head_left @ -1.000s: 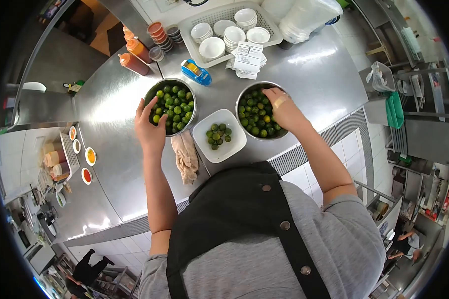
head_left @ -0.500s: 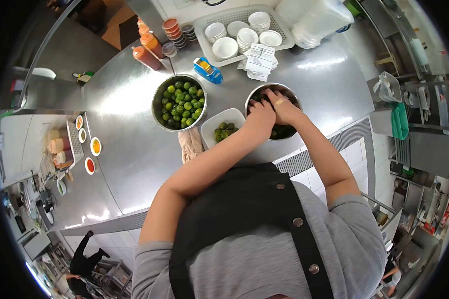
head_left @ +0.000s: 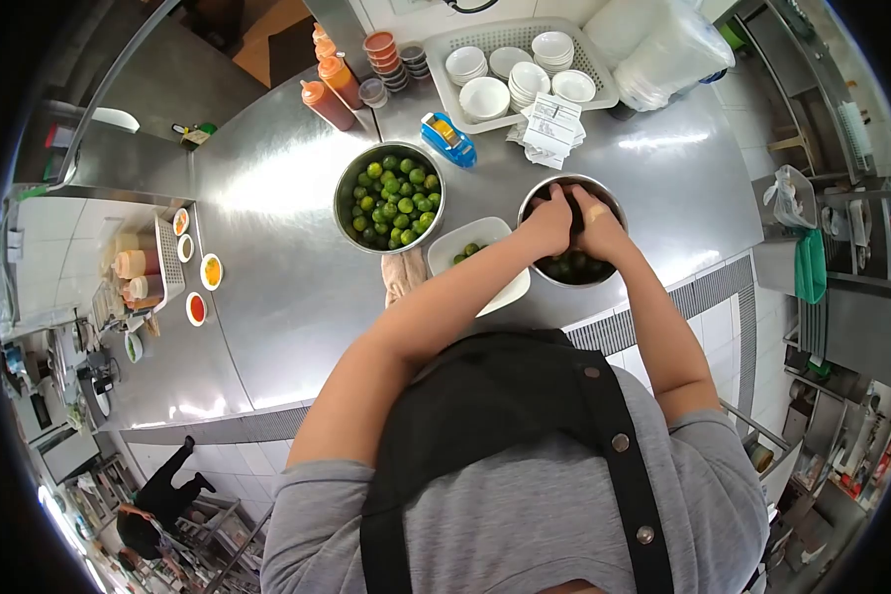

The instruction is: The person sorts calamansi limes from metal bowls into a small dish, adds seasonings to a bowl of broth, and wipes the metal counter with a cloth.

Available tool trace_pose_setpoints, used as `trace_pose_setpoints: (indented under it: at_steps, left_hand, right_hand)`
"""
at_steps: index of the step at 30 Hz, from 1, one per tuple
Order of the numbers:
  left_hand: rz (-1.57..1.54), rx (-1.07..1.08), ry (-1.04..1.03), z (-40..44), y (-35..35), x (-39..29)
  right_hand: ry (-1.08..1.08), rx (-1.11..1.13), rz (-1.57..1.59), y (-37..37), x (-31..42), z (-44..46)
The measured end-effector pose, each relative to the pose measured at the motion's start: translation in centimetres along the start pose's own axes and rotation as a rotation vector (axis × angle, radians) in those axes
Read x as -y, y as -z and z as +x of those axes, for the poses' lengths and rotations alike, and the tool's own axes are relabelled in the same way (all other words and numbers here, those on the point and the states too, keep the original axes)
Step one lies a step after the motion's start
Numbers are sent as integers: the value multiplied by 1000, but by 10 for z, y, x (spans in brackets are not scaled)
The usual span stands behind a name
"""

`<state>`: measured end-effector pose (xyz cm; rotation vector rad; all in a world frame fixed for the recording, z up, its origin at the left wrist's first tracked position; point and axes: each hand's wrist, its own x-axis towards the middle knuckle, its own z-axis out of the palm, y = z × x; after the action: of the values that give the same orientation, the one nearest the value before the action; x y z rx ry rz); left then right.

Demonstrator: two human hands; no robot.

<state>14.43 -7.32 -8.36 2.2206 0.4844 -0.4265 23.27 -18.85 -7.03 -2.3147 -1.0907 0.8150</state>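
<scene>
Both hands are down in the steel bowl (head_left: 619, 220) on the right, which has dark green limes (head_left: 576, 265) in it. My left hand (head_left: 550, 224) bends inward over the left side, fingers curled and tips hidden. Close beside it, my right hand (head_left: 596, 226) is curled too, with a light patch like a bandage on its back. What lies between the fingers is hidden; something dark shows there. A white tub (head_left: 506, 299) with a few limes (head_left: 471, 250) stands just left of this bowl, partly behind my left forearm.
Farther left is a steel bowl (head_left: 341, 212) heaped with limes, beside a crumpled beige cloth (head_left: 403, 274). Behind are a blue tape dispenser (head_left: 449, 141), paper slips (head_left: 552, 124), a grey tray (head_left: 453, 99) of white bowls and sauce bottles (head_left: 328, 105). Another person (head_left: 158, 500) stands far lower left.
The camera view has shifted, so the counter things appear farther right. My hands stay in the right bowl; they have drawn slightly apart and their fingers point deeper into it.
</scene>
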Motion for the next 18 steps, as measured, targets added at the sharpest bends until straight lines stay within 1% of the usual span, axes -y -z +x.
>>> trace_pose_setpoints:
  at_steps: [1, 4, 5, 6, 8, 9, 12, 13, 16, 17, 18]
  left_hand:
    - [-42, -7, 2, 6, -3, 3]
    - [-93, -168, -59, -3, -10, 3]
    - [-148, -163, -67, -6, -8, 2]
    - [-130, -159, -24, -10, -4, -2]
    - [-289, -181, -53, -23, 4, -9]
    - [-264, -242, -91, -27, 1, -11]
    - [-413, -323, -320, -44, 2, -6]
    - [-470, -294, -344, -51, 7, -7]
    - [-1194, 190, -123, -66, 29, -7]
    - [-1315, 272, -85, -70, 35, -6]
    - [-1405, 308, -88, -73, 39, -5]
  right_hand:
    - [-35, 15, 81, 8, 9, -3]
    - [-54, 61, 270, 13, 10, -6]
    - [-73, 47, 354, 11, 11, -9]
    - [-44, 26, 398, 10, 12, -13]
    - [-27, -4, 514, 15, 17, -23]
    - [-20, 12, 693, 16, 13, -27]
    - [-59, 138, 1179, 27, 11, -45]
    - [-59, 147, 1307, 32, 19, -55]
    - [-132, 188, 1611, 31, 8, -70]
    - [-52, 199, 1666, 24, 0, -73]
    - [-56, 214, 1770, 21, -3, -73]
